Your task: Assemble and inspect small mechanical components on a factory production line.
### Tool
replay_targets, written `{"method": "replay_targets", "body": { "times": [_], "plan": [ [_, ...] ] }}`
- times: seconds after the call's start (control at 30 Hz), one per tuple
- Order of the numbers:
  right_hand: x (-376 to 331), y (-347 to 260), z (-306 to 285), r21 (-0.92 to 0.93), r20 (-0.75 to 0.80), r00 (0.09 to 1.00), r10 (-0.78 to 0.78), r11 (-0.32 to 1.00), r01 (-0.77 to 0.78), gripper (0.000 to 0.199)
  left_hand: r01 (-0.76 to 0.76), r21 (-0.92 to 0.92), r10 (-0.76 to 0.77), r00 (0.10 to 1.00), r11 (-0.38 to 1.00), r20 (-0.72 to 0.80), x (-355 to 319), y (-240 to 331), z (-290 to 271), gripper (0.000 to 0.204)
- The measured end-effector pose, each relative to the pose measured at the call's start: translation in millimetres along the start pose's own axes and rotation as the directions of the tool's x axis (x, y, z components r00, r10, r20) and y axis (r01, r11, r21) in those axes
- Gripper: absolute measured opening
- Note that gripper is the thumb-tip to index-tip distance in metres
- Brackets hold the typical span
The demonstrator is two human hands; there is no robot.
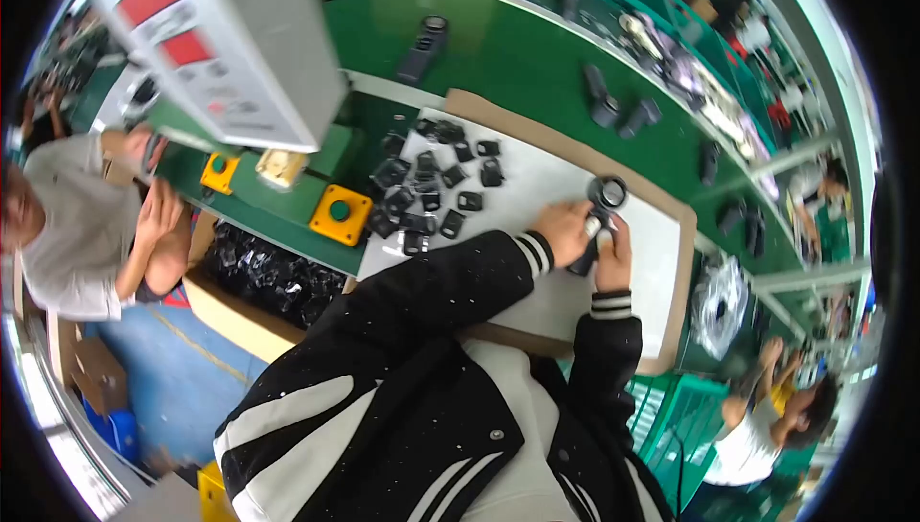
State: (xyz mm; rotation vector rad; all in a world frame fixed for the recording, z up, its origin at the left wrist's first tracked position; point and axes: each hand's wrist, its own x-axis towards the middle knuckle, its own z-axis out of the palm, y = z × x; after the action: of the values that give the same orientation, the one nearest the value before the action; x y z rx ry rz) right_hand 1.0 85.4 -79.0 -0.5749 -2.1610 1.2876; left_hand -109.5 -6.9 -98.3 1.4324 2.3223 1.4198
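Over a white sheet [517, 316] edged with brown cardboard, both my hands hold a black handheld device with a round, ring-shaped head. The ring head of the black handheld device [608, 193] points away from me, and its dark handle runs back between my hands. My left hand [563, 232] is closed on its left side. From the right, my right hand [613, 258] grips it, thumb and fingers close to the middle of the handle. My fingers cover part of the handle. To the left, several small black plastic parts [426, 177] lie in a loose pile on the sheet.
More black devices [423, 49] lie along the green bench. A grey machine [230, 43] with yellow button boxes [340, 216] stands at left, above a carton of black parts [273, 268]. A clear plastic bag [719, 306] is at right. Co-workers sit on both sides.
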Motion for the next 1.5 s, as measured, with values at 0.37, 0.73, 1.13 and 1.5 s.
{"method": "replay_targets", "body": {
  "times": [0.37, 0.73, 1.13, 1.5],
  "plan": [
    [46, -9, 27, 0.508, 0.134, 0.990, 0.042, 0.855, -0.105, 0.044, -0.084, -0.495, -0.138, 0.908, 0.865, -0.395, 11, 9, -26, 0.048],
    [58, -12, 61, 0.591, -0.113, 0.989, 0.093, 0.807, -0.008, 0.046, -0.058, -0.471, -0.147, 0.910, 0.880, -0.388, 18, 5, -47, 0.047],
    [87, 1, 60, 0.758, 0.213, 0.970, -0.121, 0.646, -0.086, 0.049, -0.161, -0.354, -0.051, 0.851, 0.921, -0.522, 20, -5, -64, 0.033],
    [61, 1, 71, 0.897, 0.202, 0.967, -0.153, 0.426, -0.120, 0.051, -0.056, -0.716, -0.194, 0.945, 0.696, -0.262, 23, -7, -53, 0.021]
  ]
}}
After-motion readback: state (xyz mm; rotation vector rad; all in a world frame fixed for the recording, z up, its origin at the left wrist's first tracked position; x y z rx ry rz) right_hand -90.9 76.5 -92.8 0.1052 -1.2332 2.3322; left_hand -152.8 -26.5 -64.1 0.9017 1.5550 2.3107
